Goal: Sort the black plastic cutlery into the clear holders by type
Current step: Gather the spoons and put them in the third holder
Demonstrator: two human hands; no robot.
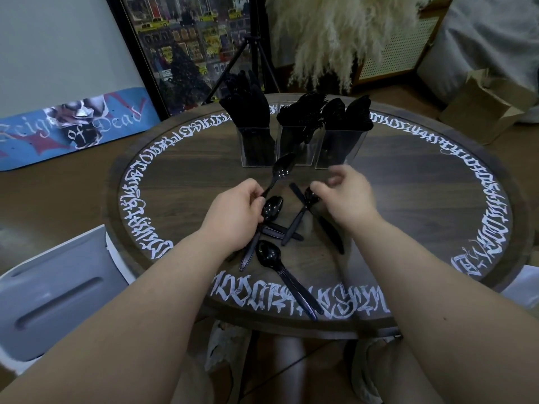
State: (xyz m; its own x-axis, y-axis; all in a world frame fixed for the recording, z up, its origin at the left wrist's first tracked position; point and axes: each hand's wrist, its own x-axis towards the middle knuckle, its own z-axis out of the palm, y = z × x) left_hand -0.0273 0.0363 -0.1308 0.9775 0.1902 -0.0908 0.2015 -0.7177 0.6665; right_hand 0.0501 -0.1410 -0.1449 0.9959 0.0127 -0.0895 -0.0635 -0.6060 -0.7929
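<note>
1. At the far side of the round desk (408,182) stood three clear holders, touching or nearly so: the left holder (256,147) packed with what looked like knives, the middle holder (294,144) with forks, the right holder (339,147) with spoons.
2. Most of the sorting looked done; only a small loose pile (287,228) of black cutlery lay between the person's hands, near the front of the desk.
3. The left hand (233,214) was curled round the handle of a spoon (281,170), its bowl raised and pointing toward the holders. A second spoon (272,208) showed at that hand's fingertips; whether it was held too, I could not tell.
4. The right hand (347,193) was blurred, hovering over a crossed pair of pieces, its fingers bent as if pinching one of them; I could not say that it had a grip.
5. A third spoon (268,253) lay alone nearest the person, handle toward the desk edge.
6. The step in hand seemed to be gathering spoons. Next, I judged, the held spoon needed carrying over to the right holder and dropping in handle first, past the crowded bowls already standing there.
</note>
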